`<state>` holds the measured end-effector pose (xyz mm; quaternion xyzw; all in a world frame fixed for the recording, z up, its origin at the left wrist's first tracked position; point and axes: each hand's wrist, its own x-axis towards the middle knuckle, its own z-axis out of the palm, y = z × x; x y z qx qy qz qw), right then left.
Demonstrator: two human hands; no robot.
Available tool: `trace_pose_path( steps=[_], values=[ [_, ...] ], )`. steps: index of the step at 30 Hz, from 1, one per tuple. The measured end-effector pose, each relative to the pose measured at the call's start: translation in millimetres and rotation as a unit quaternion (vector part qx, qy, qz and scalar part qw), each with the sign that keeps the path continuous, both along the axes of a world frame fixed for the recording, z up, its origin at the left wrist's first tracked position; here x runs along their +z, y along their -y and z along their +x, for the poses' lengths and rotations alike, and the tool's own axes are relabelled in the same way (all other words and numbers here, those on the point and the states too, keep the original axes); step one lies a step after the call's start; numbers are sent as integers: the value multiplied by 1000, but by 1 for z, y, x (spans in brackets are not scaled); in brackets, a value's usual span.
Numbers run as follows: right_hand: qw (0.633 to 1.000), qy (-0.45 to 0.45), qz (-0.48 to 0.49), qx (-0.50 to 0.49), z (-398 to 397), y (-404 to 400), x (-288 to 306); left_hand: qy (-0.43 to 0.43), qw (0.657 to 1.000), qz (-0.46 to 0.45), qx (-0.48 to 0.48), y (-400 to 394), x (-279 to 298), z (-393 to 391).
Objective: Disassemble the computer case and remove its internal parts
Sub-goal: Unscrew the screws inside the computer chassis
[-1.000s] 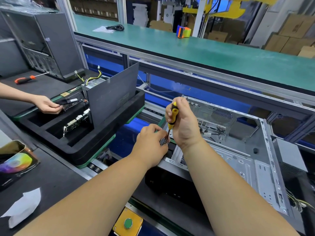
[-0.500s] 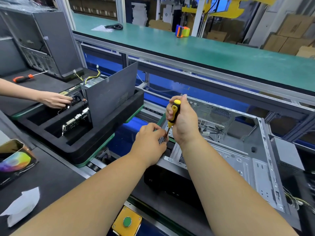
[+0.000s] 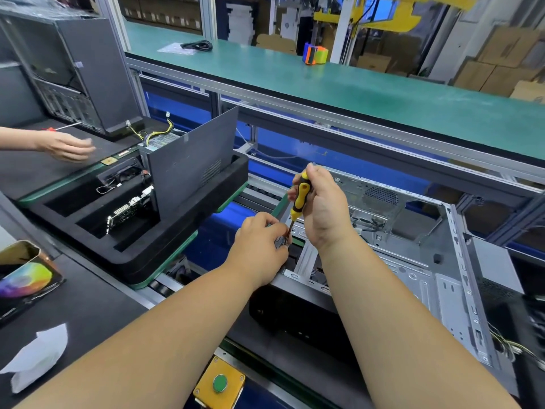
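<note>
An open grey metal computer case (image 3: pixel 413 261) lies on its side on the conveyor, its black front panel toward me. My right hand (image 3: pixel 324 208) grips a yellow-and-black screwdriver (image 3: pixel 300 196) upright, its tip down at the case's near-left corner. My left hand (image 3: pixel 259 240) pinches a small part at that corner, right beside the screwdriver tip. What the fingers hold is too small to make out. Loose wires (image 3: pixel 507 346) hang at the case's right end.
A black foam tray (image 3: pixel 177 246) at left holds a grey side panel (image 3: pixel 191 169), a circuit card and a power supply. Another person's hand (image 3: pixel 66 147) hovers over the left bench near a second case (image 3: pixel 73 72). A yellow box with a green button (image 3: pixel 219 385) sits in front.
My two hands stay at the case corner with the screwdriver. The other person's hand has lifted out of the foam tray and moved up over the bench.
</note>
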<state>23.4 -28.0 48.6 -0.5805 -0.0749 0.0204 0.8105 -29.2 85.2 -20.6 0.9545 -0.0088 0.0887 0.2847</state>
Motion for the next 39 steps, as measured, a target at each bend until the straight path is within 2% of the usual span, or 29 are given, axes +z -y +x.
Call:
trace_pose_path(
  steps=[7, 14, 19, 25, 34, 37, 39],
  values=[
    [999, -29, 37, -18, -2, -2, 2, 3, 1000, -3, 3, 0, -1, 1],
    [993, -8, 109, 36, -6, -5, 3, 5, 1000, -7, 6, 0, -2, 1],
    [998, 34, 37, 36, -8, -1, -2, 4, 1000, -10, 7, 0, -1, 0],
    [999, 30, 15, 27, -6, -1, -2, 6, 1000, -12, 9, 1, -1, 0],
    [997, -19, 76, 8, -6, -10, -1, 13, 1000, -3, 8, 0, -4, 0],
    [994, -2, 109, 31, -7, -8, -3, 11, 1000, -3, 8, 0, -4, 2],
    [996, 20, 85, 35, -8, -4, -5, 9, 1000, -3, 7, 0, -5, 2]
  ],
)
